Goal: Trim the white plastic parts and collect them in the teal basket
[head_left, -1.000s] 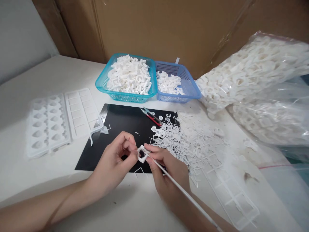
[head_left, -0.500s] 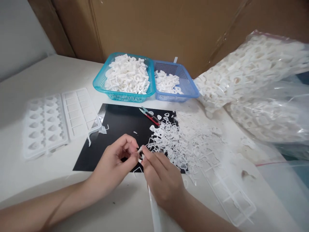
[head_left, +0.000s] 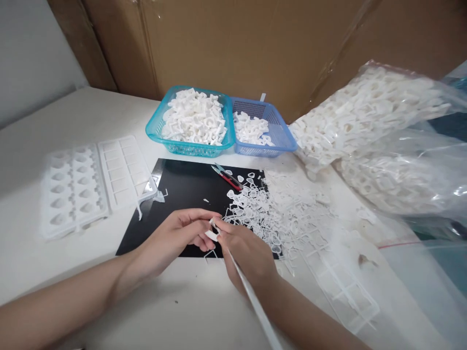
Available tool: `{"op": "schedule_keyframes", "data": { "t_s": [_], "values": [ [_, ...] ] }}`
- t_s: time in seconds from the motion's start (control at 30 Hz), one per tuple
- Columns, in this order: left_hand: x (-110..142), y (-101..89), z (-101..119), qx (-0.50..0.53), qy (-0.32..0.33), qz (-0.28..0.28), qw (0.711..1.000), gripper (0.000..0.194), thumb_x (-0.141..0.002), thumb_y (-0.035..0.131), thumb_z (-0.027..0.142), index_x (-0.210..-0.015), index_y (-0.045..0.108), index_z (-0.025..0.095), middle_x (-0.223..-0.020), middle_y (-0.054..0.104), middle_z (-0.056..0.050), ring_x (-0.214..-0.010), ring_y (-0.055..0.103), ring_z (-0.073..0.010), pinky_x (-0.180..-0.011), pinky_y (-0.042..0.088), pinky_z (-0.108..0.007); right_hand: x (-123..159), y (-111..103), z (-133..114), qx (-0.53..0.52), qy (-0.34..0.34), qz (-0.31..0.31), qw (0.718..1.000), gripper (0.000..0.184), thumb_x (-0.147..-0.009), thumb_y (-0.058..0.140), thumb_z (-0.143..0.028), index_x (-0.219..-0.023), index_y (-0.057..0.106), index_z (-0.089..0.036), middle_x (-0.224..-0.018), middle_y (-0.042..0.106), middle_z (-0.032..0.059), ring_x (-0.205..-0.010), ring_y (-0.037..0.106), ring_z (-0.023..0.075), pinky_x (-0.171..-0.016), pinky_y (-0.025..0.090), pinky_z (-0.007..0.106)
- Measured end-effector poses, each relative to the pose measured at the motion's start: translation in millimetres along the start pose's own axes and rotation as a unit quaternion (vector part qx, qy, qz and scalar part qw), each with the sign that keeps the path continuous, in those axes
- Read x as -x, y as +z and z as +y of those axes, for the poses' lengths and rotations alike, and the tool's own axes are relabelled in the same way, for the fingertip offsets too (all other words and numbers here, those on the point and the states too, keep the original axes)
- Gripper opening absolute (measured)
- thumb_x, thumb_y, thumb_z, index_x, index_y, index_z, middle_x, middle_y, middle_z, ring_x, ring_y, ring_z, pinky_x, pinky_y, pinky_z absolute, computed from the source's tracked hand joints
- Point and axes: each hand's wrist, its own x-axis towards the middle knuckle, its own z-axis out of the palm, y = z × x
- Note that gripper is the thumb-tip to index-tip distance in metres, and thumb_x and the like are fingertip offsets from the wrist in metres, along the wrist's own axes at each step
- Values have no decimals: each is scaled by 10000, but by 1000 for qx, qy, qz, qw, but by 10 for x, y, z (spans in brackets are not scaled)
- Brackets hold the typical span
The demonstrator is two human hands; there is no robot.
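Observation:
Over the front part of a black mat (head_left: 182,187), my left hand (head_left: 178,233) pinches a small white plastic piece (head_left: 210,236) with a gap in its middle. My right hand (head_left: 250,255) is closed on a long, thin, flat white strip (head_left: 255,304). The strip's upper end meets the piece between my fingertips, and its lower end slants toward the bottom edge of the view. My fingers partly cover the piece, so its full shape is hidden. Red-handled thread snips (head_left: 226,177) lie on the mat beyond my hands.
White plastic scraps (head_left: 251,209) spread across the mat's right side and the table. Behind stand a teal basket (head_left: 151,129) and a blue basket (head_left: 288,138) with white pieces. At left is a white mould tray (head_left: 75,189); at right, full clear bags (head_left: 368,112); behind, cardboard (head_left: 233,43).
The strip has swung from hanging steeply below my right hand to a slant down to the right. My left fingers have straightened around the white piece, which is turned differently. The view has shifted slightly.

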Motion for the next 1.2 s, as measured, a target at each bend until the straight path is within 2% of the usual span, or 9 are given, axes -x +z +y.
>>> {"op": "schedule_keyframes", "data": {
  "t_s": [0.07,0.17,0.23,0.57,0.8,0.93,1.03,1.13,1.2],
  "values": [
    [0,-13,-1,21,4,-6,1000,226,-819,660,268,-1000,756,172,-787,735,-60,-625,647,-133,-645,534,-245,-28,-39,3,-51,62,-6,997,163,-907,487,-88,-970,592,-195,-1017,744,89,-811,712,159,-699,581,256],
    [-1,-21,-5,26,8,-18,999,216,-809,690,261,-1003,765,205,-852,763,-55,-653,649,-118,-670,529,-226,-78,-107,-5,-121,152,-21,981,114,-887,555,-119,-919,625,-203,-1013,746,66,-845,715,152,-731,577,256],
    [-4,-14,-3,24,11,-23,999,208,-808,699,269,-997,771,225,-871,770,-47,-663,646,-110,-677,524,-213,-97,-138,-3,-156,174,-36,972,116,-884,563,-115,-904,638,-202,-1023,742,67,-911,709,164,-779,575,281],
    [-22,-3,1,-27,24,-7,999,258,-788,703,288,-1025,771,212,-940,770,-77,-693,649,-144,-718,538,-268,-100,-151,21,-143,172,-34,974,150,-890,564,-119,-954,654,-221,-1045,745,51,-866,719,159,-771,594,288],
    [-30,-3,-14,-12,23,-20,999,213,-811,691,279,-1008,773,273,-894,776,-18,-695,633,-97,-706,509,-188,-111,-136,30,-130,152,-26,980,146,-882,562,-90,-924,637,-208,-1002,752,60,-842,719,156,-750,596,277],
    [-28,3,-26,6,23,-17,1000,201,-812,697,250,-997,771,269,-881,774,-8,-710,642,-100,-702,510,-188,-104,-112,32,-101,109,-24,989,139,-884,561,-70,-935,597,-194,-990,746,87,-812,709,159,-720,595,288],
    [-13,7,-35,1,26,-19,999,189,-836,678,241,-1001,767,258,-874,770,-7,-752,658,-111,-741,514,-204,-117,-88,24,-64,70,-34,995,137,-868,559,-36,-868,568,-172,-941,742,123,-765,696,174,-662,592,298],
    [-2,10,-35,6,30,-39,999,193,-852,667,225,-1012,762,275,-888,767,7,-790,675,-116,-772,520,-211,-128,-73,5,-8,39,-34,999,161,-857,566,-16,-813,554,-170,-867,745,123,-721,683,185,-600,582,287],
    [-2,11,-28,17,31,-55,998,212,-852,666,196,-1018,759,290,-887,767,18,-805,685,-114,-775,524,-205,-118,-71,-8,37,15,-38,998,155,-850,584,-17,-818,563,-167,-891,750,127,-713,677,193,-606,584,300]
  ]
}}
